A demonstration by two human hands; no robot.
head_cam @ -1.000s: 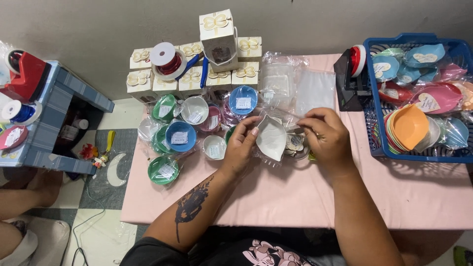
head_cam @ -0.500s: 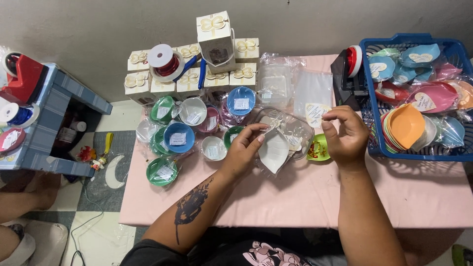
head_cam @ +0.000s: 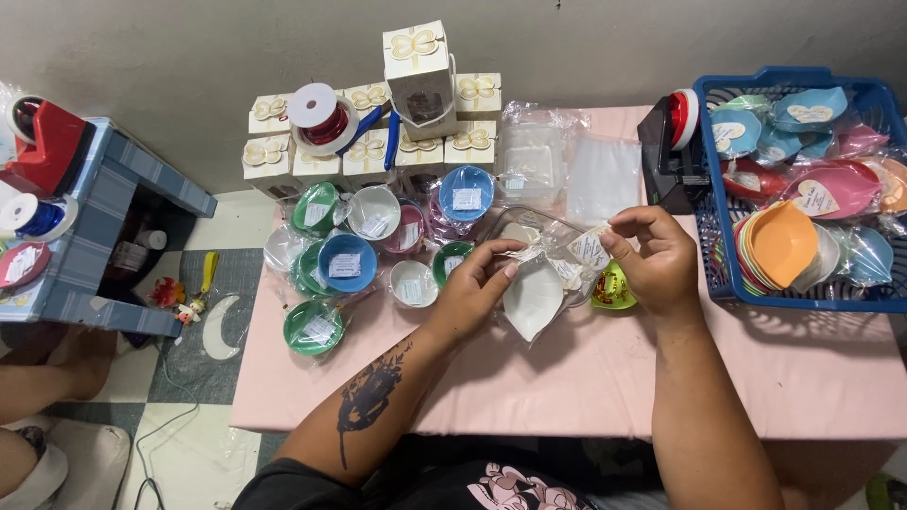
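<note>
Right hand (head_cam: 661,264) now back beside left hand (head_cam: 477,288), both hands pinching clear-bagged white dish (head_cam: 534,300), tip toward person.

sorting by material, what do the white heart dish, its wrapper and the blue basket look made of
White heart dish: likely glazed ceramic or hard plastic, smooth with soft sheen. Wrapper: thin clear plastic film, see-through and crinkled between both hands. Blue basket: moulded plastic, slotted lattice walls, uniform colour.

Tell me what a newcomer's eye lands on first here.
At the pink table's middle, the left hand and right hand pinch a clear bag around a white heart-shaped dish. Wrapped coloured dishes cluster to the left, and a blue basket of more dishes sits at right.
</note>
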